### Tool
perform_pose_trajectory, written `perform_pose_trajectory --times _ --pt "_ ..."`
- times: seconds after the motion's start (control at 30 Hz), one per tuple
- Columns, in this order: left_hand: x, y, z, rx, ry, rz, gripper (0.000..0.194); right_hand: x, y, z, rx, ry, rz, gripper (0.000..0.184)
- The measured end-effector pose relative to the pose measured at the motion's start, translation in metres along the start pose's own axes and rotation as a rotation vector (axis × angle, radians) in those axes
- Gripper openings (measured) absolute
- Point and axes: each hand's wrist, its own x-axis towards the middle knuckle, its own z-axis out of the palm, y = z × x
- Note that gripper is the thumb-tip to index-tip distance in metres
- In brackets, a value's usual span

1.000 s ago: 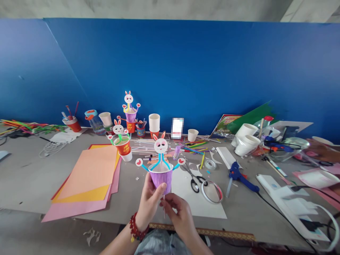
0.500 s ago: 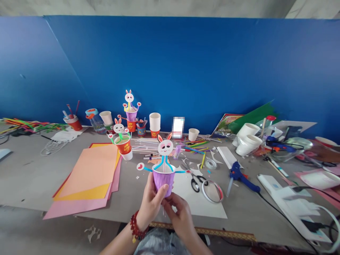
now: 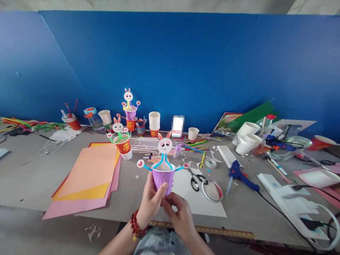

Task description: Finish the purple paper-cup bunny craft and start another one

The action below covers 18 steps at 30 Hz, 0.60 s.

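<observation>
My left hand (image 3: pixel 154 200) is wrapped round a purple-coloured paper cup (image 3: pixel 163 179), its thumb across the front. From the cup rises a white paper rabbit head (image 3: pixel 165 145) with pink-lined ears, on blue pipe-cleaner-like strips. Blue arms spread over the rim on both sides, each ending in a white disc (image 3: pixel 140 163) with a red mark. Just beneath the cup, my right hand (image 3: pixel 177 210) pinches a thin stick that comes out below the cup's bottom; most of it is hidden by the fingers. A white paper sheet (image 3: pixel 204 207) lies under the right side.
Scissors (image 3: pixel 195 184), a tape roll (image 3: pixel 211 190) and a blue glue gun (image 3: pixel 243 177) lie to the right, near a white power strip (image 3: pixel 287 205). Coloured paper sheets (image 3: pixel 85 170) are at left. Two more rabbit cups (image 3: pixel 122 144) stand behind, with loose straws and white cups (image 3: pixel 154 121).
The rabbit's two blue arms have swung upward, the one on the right more clearly. Both hands keep their grip in about the same place.
</observation>
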Motion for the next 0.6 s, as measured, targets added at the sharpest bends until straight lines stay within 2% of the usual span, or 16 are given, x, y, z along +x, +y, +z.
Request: perform_pose_trajectory --times 0.17,0.4,0.6 --pt "0.0005 -0.0003 -0.0016 -0.029 0.026 -0.03 0.04 -0.0015 0.0022 0.0015 0.007 -0.004 0.014 0.026" --pt "0.0 -0.0056 -0.0023 0.021 0.012 0.004 0.042 0.0003 0.0061 0.0016 0.0 0.017 -0.01 0.025" --pt "-0.0021 -0.0068 0.0006 0.013 0.003 0.0 0.037 -0.0011 0.0074 0.0006 0.017 0.039 -0.008 0.023"
